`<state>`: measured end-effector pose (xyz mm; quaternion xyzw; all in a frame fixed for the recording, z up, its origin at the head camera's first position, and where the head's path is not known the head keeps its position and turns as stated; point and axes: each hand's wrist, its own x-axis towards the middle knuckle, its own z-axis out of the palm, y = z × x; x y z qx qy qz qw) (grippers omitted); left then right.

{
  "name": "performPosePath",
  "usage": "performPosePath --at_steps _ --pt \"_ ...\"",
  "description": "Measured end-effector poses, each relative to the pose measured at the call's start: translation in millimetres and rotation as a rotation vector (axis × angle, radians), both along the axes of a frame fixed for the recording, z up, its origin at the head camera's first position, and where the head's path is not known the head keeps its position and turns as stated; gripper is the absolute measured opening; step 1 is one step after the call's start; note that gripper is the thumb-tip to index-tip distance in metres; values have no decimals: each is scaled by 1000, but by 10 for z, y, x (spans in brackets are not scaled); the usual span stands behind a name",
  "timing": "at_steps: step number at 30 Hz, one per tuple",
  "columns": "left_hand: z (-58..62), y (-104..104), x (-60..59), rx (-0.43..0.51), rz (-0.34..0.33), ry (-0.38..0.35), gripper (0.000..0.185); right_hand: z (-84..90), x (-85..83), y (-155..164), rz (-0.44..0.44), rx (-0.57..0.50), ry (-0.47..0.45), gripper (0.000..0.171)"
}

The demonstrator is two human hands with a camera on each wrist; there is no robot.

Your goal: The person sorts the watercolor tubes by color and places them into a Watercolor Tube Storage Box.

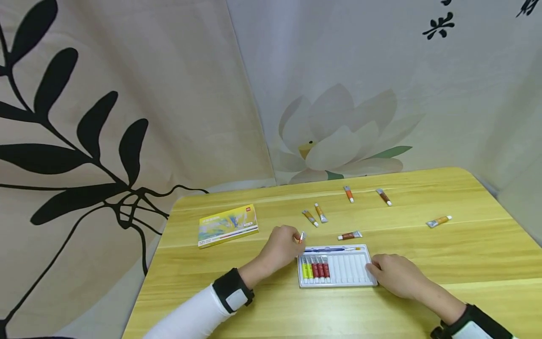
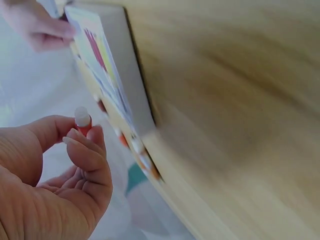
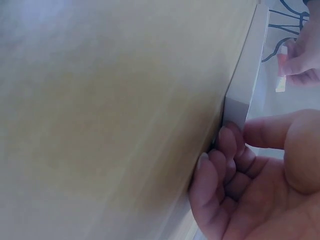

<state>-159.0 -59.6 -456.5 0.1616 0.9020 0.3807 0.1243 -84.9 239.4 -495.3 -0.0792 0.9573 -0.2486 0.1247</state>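
My left hand (image 1: 280, 246) pinches an orange-red paint tube (image 2: 84, 125) with a white cap, held above the upper left corner of a white plastic paint tray (image 1: 350, 269). Two yellow tubes and several dark red tubes (image 1: 320, 270) lie side by side in the tray's left slots. The slots to their right hold no tubes. Along the tray's upper compartment lies a thin paintbrush (image 1: 332, 250) with a blue handle. At the tray's right edge, my right hand (image 1: 398, 275) grips the side between thumb and fingers, as the right wrist view shows up close.
Beyond the tray, a brown tube (image 1: 349, 235), two ochre tubes (image 1: 320, 213), an orange tube (image 1: 348, 194) and a dark brown tube (image 1: 383, 197) lie scattered. Another ochre tube (image 1: 439, 221) is farther right. A yellow paint box (image 1: 228, 226) lies at left on the wooden table (image 1: 254, 310).
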Motion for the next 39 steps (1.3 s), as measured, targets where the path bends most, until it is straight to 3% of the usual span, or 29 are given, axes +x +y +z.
performPosePath --at_steps 6,12,24,31,39 --pt "-16 200 164 35 -34 -57 6 -2 -8 -4 4 8 5 35" --pt "-82 373 275 36 -55 -64 24 -6 -11 5 1 9 -2 34" --pt "-187 568 334 -21 -65 -78 49 -13 -11 -1 -10 0 -9 35" --pt "-189 618 306 -54 -55 -87 28 -24 -9 2 -11 0 -2 36" --pt "-182 676 304 -91 -60 -98 22 -27 -9 6 -7 -4 5 36"
